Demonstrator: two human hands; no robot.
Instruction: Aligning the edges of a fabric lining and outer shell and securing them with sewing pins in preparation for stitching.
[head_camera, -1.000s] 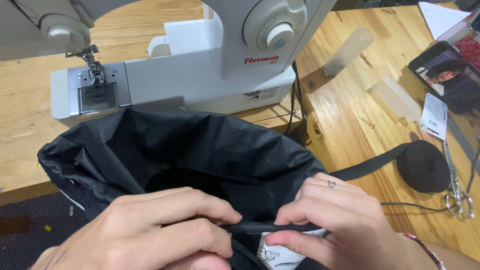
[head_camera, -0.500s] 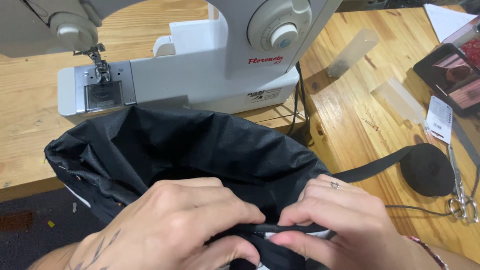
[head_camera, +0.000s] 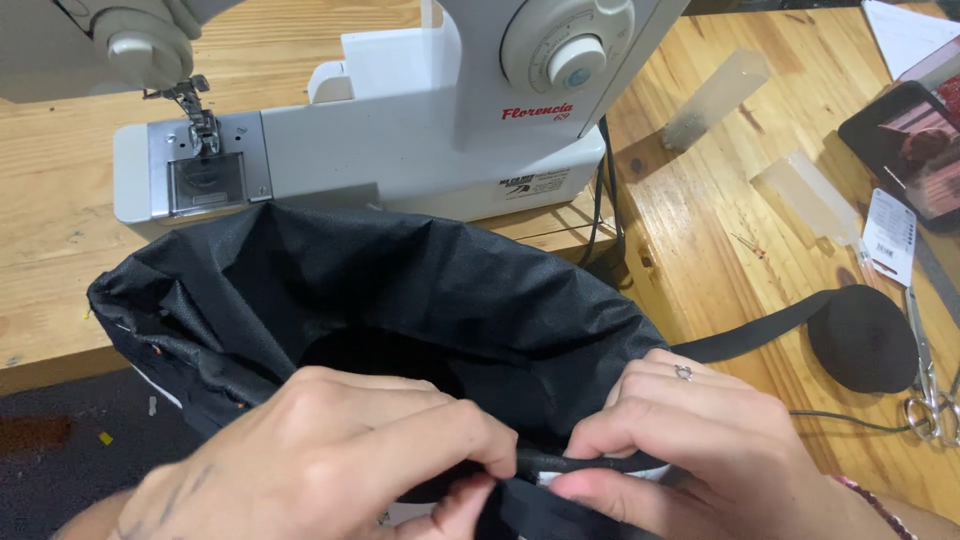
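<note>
Now | left hand (head_camera: 330, 460), right hand (head_camera: 690, 440) pinch black strap (head_camera: 575, 463) | lies left-right

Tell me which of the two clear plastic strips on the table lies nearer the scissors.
The lower clear strip, beside the white tag; the other clear strip lies farther from the scissors.

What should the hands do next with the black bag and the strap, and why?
Probably slide the pinched edge toward the needle. Both hands, left and right, pinch a folded strap along the rim of the black bag, and the sewing machine stands just behind, its plate bare. The fold looks lined up, so stitching seems the likely step.
</note>
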